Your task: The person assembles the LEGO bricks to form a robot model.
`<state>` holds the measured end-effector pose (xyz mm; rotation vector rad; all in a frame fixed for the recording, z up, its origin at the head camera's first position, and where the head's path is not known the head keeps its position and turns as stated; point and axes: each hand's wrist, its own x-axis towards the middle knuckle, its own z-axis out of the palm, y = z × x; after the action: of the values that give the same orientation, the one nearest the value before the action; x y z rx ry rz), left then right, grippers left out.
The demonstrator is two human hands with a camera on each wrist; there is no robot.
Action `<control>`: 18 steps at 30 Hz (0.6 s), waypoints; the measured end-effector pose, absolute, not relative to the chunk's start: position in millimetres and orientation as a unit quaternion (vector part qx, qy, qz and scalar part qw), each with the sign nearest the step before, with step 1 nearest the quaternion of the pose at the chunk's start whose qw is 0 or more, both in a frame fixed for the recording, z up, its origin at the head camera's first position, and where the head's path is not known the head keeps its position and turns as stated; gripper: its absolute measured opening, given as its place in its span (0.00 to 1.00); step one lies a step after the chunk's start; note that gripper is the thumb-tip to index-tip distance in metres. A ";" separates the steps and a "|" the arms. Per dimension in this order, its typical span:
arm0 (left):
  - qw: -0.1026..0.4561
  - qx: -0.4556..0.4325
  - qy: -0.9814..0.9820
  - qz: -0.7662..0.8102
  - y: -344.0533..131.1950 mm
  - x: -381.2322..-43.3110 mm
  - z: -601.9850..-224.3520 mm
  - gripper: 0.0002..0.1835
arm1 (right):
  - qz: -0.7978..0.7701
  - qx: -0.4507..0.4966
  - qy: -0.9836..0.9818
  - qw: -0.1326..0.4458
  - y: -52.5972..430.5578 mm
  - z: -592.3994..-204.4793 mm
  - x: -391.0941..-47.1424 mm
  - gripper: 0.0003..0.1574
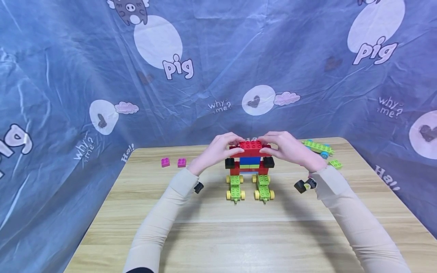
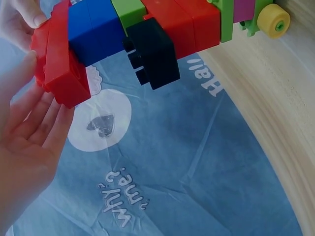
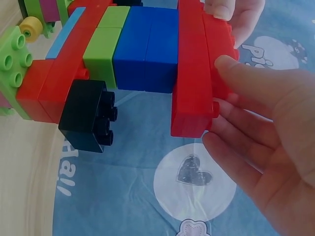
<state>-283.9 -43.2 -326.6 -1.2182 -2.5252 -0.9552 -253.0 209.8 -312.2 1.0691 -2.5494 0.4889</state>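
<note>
A figure of toy building bricks stands upright on the table. Its top is made of red bricks [image 1: 250,151], with blue bricks [image 1: 249,161] and a thin lime layer below. Black bricks [image 3: 81,115] stick out at both sides, above lower red bricks. Two lime wheeled bases [image 1: 235,192] with yellow wheels form its feet. My left hand [image 1: 222,148] pinches the left end of the upper red bricks, thumb in front and fingers behind. At the opposite end, my right hand [image 1: 288,147] pinches them likewise; its fingertips are partly hidden in the head view.
Two pink bricks [image 1: 181,162] lie apart on the left of the wooden table [image 1: 239,242]. At the back right are a lime wheeled base [image 1: 317,147] with blue wheels and a lime brick [image 1: 335,163]. A blue printed cloth [image 1: 218,68] hangs behind the table.
</note>
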 end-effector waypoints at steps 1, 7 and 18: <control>0.086 -0.408 -0.850 -0.321 -43.1 -284.1 -326.6 0.18 | 0.173 0.377 -0.894 0.166 209.9 -312.2 -252.9 0.24; 0.072 -0.402 -0.854 -0.321 -43.5 -283.9 -327.4 0.19 | 0.170 0.372 -0.900 0.153 209.6 -311.9 -252.3 0.24; 0.083 -0.405 -0.852 -0.322 -45.4 -284.5 -329.2 0.19 | 0.167 0.371 -0.902 0.141 208.7 -309.2 -252.5 0.24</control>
<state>-284.5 -45.4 -329.2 -1.2098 -2.5433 -0.9604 -252.5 208.7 -309.2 1.0723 -2.6045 0.4828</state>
